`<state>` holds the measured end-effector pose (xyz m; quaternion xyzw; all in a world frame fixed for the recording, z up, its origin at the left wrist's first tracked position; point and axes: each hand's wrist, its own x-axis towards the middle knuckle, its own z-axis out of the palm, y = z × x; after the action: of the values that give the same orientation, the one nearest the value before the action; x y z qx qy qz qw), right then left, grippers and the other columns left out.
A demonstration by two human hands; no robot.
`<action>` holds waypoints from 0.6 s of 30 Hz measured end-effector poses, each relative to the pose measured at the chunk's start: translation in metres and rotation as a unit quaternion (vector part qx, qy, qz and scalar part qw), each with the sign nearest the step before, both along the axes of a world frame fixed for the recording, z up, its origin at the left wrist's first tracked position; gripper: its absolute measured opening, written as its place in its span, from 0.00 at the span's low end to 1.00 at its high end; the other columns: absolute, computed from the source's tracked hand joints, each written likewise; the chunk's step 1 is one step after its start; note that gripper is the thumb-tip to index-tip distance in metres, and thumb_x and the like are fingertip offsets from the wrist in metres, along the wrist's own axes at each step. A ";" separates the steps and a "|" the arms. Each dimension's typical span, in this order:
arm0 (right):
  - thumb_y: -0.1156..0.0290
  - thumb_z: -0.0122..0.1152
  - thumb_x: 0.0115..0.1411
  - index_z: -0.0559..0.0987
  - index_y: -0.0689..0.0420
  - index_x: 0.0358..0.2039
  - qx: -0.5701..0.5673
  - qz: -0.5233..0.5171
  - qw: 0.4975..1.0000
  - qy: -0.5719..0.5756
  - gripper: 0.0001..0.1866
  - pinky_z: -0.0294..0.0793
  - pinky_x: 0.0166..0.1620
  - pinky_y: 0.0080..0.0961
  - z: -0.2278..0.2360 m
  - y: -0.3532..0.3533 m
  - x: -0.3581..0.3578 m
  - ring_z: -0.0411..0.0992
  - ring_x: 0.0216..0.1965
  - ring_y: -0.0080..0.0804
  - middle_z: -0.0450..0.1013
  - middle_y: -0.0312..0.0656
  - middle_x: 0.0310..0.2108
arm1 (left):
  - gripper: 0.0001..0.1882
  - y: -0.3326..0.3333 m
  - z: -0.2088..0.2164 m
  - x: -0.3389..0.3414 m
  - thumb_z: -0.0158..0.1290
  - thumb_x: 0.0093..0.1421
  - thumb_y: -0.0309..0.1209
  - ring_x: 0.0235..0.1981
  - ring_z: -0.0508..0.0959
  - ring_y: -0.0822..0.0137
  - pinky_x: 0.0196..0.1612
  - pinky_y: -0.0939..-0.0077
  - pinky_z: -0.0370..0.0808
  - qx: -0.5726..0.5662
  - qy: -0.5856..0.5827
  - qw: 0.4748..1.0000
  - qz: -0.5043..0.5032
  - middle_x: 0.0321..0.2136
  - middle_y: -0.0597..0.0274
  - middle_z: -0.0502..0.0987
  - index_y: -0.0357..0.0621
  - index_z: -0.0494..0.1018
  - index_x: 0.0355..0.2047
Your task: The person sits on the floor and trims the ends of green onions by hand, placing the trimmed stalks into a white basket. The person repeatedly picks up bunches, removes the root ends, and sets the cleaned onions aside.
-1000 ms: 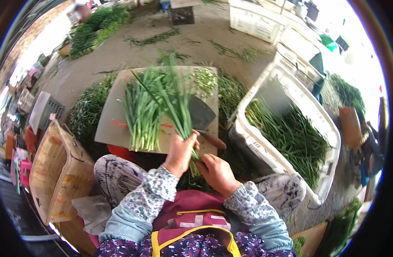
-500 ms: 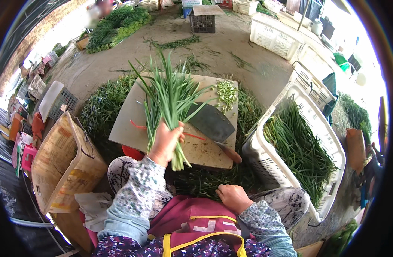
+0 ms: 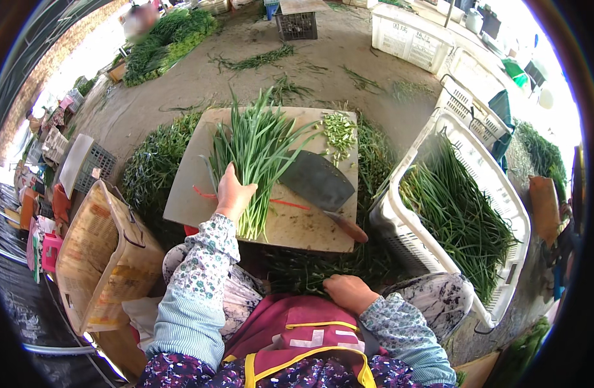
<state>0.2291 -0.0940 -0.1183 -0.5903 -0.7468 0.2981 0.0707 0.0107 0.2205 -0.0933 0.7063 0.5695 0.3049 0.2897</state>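
Observation:
A bunch of garlic chives (image 3: pixel 255 149) lies on a pale cutting board (image 3: pixel 193 174), white stem ends toward me and leaves pointing away. My left hand (image 3: pixel 235 195) grips it around the lower stems, thumb across the top; most of its fingers are hidden. Red string (image 3: pixel 289 205) runs across the board under the stems. Right of the bunch rests a broad cleaver (image 3: pixel 318 181), its wooden handle over the board's near edge. Cut stem ends (image 3: pixel 339 134) are heaped at the far right corner. My right hand (image 3: pixel 351 293) rests at my lap with fingers curled, nothing visible in it.
On the right stands a white crate (image 3: pixel 412 223) filled with long greens. An upright tan crate (image 3: pixel 98 252) is at the left. Loose greens (image 3: pixel 156 155) lie around the board. Farther off are a dark crate (image 3: pixel 297 26), a white crate (image 3: pixel 410 42) and a green pile (image 3: pixel 171 42).
The bunch went from raised and upright in my left hand to lying on the board over the red string. My left hand moved slightly left and away from me. The right hand stayed nearly still.

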 end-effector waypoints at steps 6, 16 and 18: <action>0.71 0.51 0.58 0.79 0.59 0.35 -0.001 0.004 1.000 0.004 0.09 0.78 0.40 0.42 0.005 0.003 0.000 0.78 0.38 0.49 0.77 0.49 0.34 | 0.53 -0.026 0.015 0.029 0.67 0.43 0.23 0.55 0.66 0.45 0.62 0.59 0.64 0.055 0.136 0.989 -0.001 0.54 0.41 0.63 0.38 0.51 0.68; 0.71 0.52 0.57 0.80 0.59 0.32 0.010 0.000 1.000 0.005 0.09 0.79 0.39 0.41 0.003 0.000 0.004 0.78 0.37 0.50 0.77 0.49 0.33 | 0.38 -0.050 0.041 0.057 0.67 0.48 0.36 0.59 0.62 0.49 0.58 0.52 0.63 0.056 0.381 0.917 -0.100 0.62 0.54 0.60 0.55 0.68 0.61; 0.71 0.52 0.57 0.80 0.59 0.32 0.007 -0.001 1.000 0.009 0.09 0.79 0.39 0.42 0.002 0.000 0.004 0.78 0.37 0.50 0.77 0.49 0.33 | 0.36 -0.053 0.043 0.056 0.66 0.49 0.38 0.59 0.62 0.50 0.58 0.51 0.62 0.069 0.400 0.906 -0.119 0.62 0.54 0.61 0.55 0.69 0.60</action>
<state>0.2335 -0.0935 -0.1165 -0.5876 -0.7480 0.2977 0.0818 0.0669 0.1679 -0.0499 0.8497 0.5267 -0.0015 0.0226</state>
